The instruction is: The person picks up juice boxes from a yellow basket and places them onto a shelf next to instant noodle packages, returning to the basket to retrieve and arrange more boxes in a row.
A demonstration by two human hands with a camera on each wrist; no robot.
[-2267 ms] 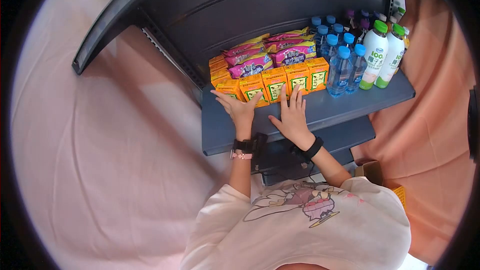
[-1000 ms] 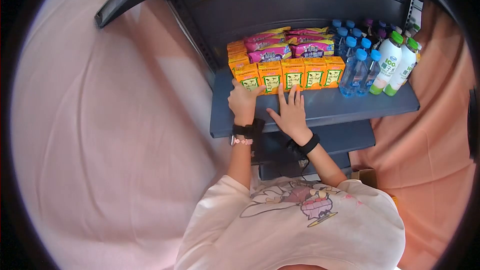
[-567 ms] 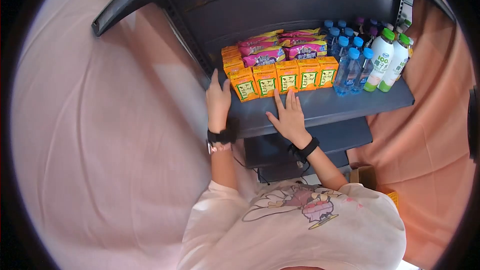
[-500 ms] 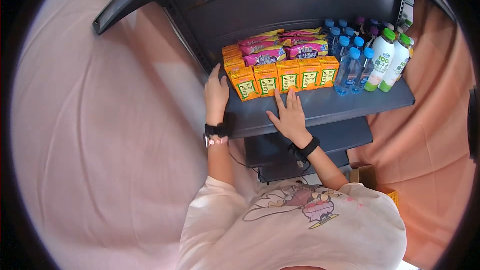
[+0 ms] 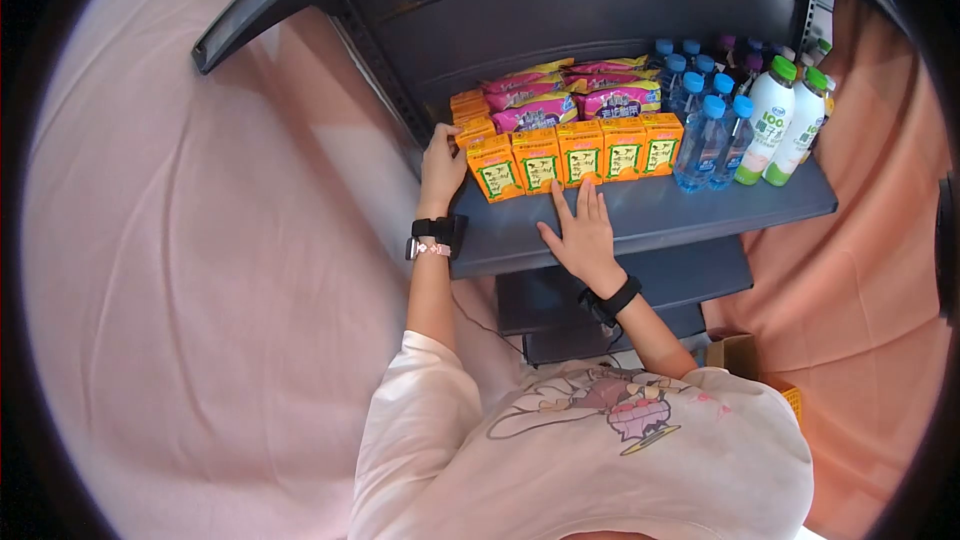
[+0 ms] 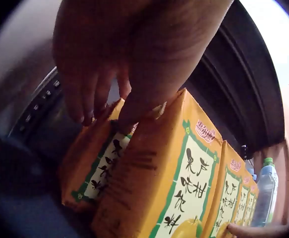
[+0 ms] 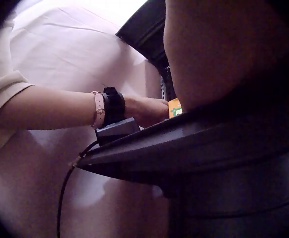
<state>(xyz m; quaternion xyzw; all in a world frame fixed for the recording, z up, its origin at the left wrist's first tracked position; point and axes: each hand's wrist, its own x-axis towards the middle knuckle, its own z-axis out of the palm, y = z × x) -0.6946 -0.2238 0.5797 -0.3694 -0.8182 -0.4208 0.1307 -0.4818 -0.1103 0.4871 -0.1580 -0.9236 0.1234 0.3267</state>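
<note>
A front row of orange juice cartons (image 5: 583, 155) stands on the dark shelf, with more cartons behind its left end. At that end my left hand (image 5: 441, 175) reaches past the front corner carton (image 6: 184, 163). Its thumb and fingers are bent about the top of the juice carton behind it (image 6: 102, 166), thumb at the front edge, fingers along the outer side. My right hand (image 5: 584, 240) lies with straight, spread fingers, fingertips at the lower front of the middle cartons. In the right wrist view, the left hand (image 7: 147, 111) shows beside an orange carton (image 7: 174, 107).
Pink and yellow snack packets (image 5: 620, 100) lie behind the front cartons. To their right stand blue-capped water bottles (image 5: 707, 152) and green-capped white bottles (image 5: 768, 125). The shelf's front edge (image 5: 640, 242) runs below the hands, above lower shelves (image 5: 620, 290). A cable (image 7: 60, 198) hangs by the left wrist.
The left hand has left the front row's face, swung out left, then moved in to the carton behind the corner. The cartons stand straighter in line; the right hand stays near the middle ones.
</note>
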